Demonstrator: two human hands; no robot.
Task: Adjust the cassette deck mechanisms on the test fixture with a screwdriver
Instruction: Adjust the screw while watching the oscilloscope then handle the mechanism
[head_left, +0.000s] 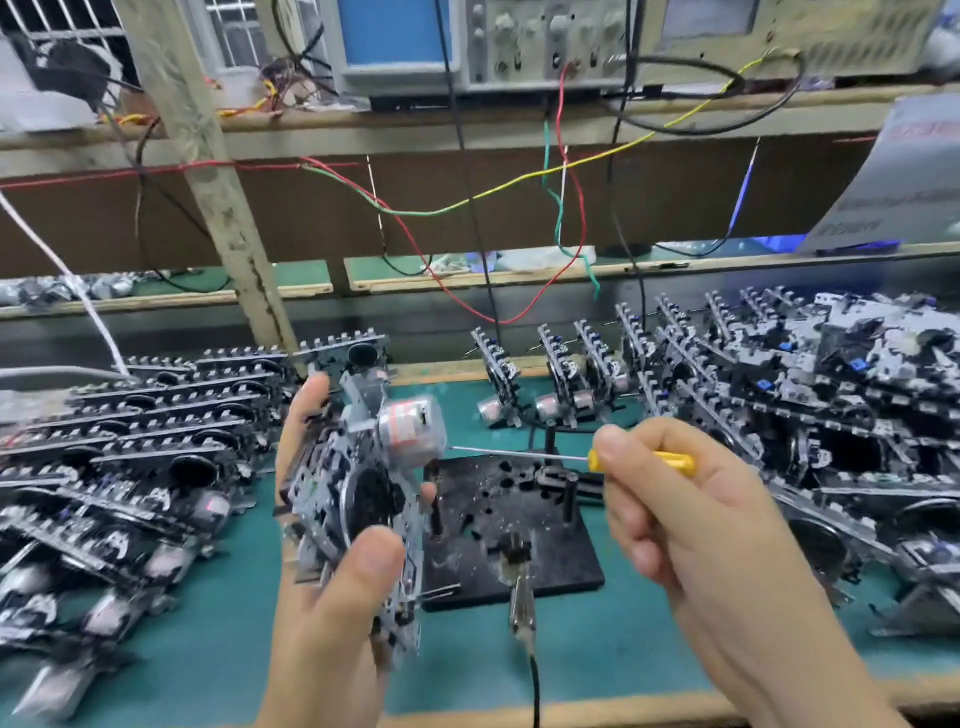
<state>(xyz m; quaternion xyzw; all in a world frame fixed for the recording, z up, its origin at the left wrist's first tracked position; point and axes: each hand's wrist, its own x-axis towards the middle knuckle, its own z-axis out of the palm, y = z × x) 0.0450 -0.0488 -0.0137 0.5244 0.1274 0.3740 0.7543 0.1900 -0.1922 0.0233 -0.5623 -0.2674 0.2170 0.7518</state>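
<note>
Yellow-handled screwdriver (641, 462) in right hand (691, 519); left hand (332, 587) grips one mechanism (363, 499) (blurred).

screwdriver (597, 458): glossy yellow plastic handle, thin bright metal shaft
cassette mechanism (358, 499): grey stamped metal, black plastic wheel, shiny metal motor can
test fixture (519, 540): matt black plate, scuffed and dusty
surface (218, 649): smooth green mat, worn wooden edge
</note>
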